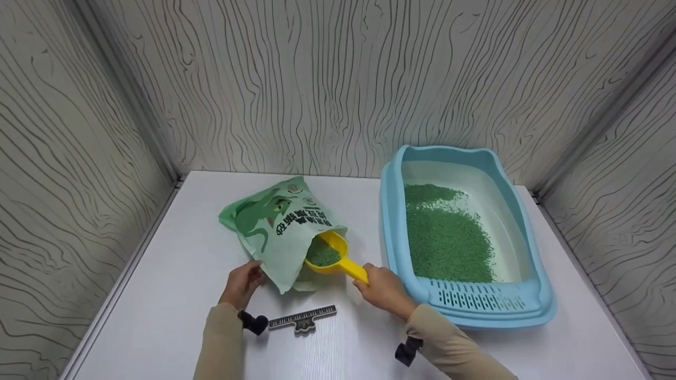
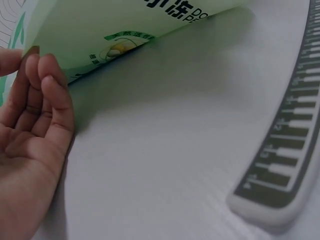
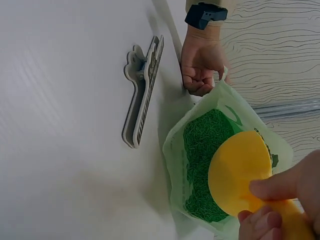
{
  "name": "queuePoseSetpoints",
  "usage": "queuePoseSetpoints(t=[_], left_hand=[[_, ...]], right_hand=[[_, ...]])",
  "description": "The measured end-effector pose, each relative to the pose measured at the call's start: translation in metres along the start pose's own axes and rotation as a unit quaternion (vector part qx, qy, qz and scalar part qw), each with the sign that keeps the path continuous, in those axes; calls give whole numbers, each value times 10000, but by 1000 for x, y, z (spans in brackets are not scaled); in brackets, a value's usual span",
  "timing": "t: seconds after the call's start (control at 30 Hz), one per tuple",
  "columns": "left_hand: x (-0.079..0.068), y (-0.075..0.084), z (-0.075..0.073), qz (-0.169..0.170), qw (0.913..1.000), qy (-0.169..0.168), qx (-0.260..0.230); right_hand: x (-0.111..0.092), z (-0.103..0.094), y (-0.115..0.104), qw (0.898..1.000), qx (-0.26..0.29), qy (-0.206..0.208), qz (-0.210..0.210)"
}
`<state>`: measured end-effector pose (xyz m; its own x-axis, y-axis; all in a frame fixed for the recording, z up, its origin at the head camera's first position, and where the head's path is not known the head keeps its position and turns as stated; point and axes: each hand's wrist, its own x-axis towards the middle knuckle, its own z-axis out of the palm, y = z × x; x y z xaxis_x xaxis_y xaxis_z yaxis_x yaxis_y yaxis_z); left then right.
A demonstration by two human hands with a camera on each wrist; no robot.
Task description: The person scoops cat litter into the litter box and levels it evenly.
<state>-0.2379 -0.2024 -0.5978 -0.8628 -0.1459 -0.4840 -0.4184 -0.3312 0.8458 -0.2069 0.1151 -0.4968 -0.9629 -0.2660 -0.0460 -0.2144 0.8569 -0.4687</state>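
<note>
My left hand (image 1: 242, 284) pinches a corner of the pale green cat litter bag (image 1: 272, 253) between thumb and forefinger, its other fingers curled. The bag lies tilted with its mouth facing me. Green litter pellets (image 3: 202, 155) fill its opening in the right wrist view. The yellow scoop (image 1: 354, 269) is gripped by its handle in my right hand (image 1: 388, 291). Its bowl sits at the bag's mouth, partly inside, holding green pellets (image 1: 323, 254). In the right wrist view, the thumb lies along the scoop (image 3: 240, 170), hiding part of the handle.
A blue litter box (image 1: 392, 227) stands at the right, with green pellets (image 1: 449, 245) spread over its left side. A clip with a piano-key pattern (image 1: 302, 319) lies on the white table (image 1: 158, 316) near my left wrist. Patterned walls (image 1: 317, 89) enclose the back and sides.
</note>
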Motion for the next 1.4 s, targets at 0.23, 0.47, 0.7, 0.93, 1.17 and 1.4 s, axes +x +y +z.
queuePoseSetpoints(t=[0.23,0.47,0.7,0.93,1.17,1.4], left_hand=[[0,2,1,-9,10000,5,-44],[-1,1,-1,17,9999,-35,109],[0,1,-1,5,10000,-47,55],[-1,0,-2,-34,9999,-49,-84],[-2,2,-3,-25,9999,-112,-55],[-1,1,-1,6,9998,-116,-155]], right_hand=[[-5,-15,5,9993,-258,-34,-269],[-11,-25,12,9988,-265,-51,-419],[-15,-40,20,9988,-127,-258,-407],[-20,-56,30,9974,-36,-445,-574],[-21,-65,40,9962,-106,-492,-712],[-26,-76,49,9946,-102,-510,-903]])
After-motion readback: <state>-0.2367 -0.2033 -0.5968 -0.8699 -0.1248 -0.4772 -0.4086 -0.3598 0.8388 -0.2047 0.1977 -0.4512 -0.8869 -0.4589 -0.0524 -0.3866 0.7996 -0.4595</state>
